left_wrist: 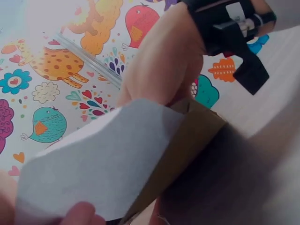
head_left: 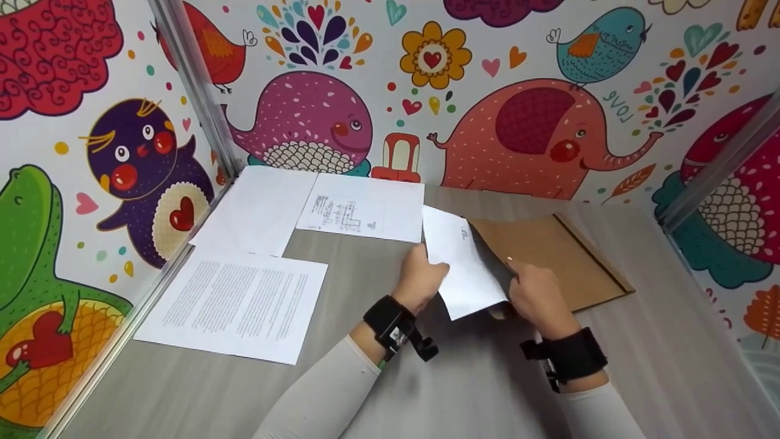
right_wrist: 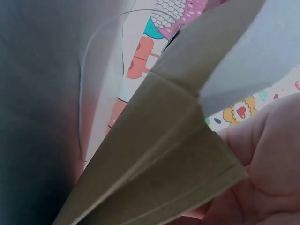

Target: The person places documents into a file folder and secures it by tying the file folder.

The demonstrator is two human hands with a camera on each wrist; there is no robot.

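Observation:
A white sheet of paper (head_left: 463, 268) stands tilted over the table, its left edge pinched by my left hand (head_left: 420, 277). Beside its right edge is a brown paper envelope (head_left: 560, 256), whose near left side my right hand (head_left: 542, 299) grips. Seen from the left wrist, the sheet (left_wrist: 98, 159) lies against the envelope's folded brown edge (left_wrist: 187, 145). In the right wrist view, the envelope's creased flap (right_wrist: 164, 136) hides most of my right fingers. Whether part of the sheet is inside the envelope, I cannot tell.
On the table's left lie a text-covered sheet (head_left: 231, 305), a nearly blank sheet (head_left: 262, 207) and a sheet with a line drawing (head_left: 365, 207). Printed wall panels (head_left: 390, 91) bound the table at the back and sides. A thin cord (right_wrist: 82, 93) curves beside the envelope.

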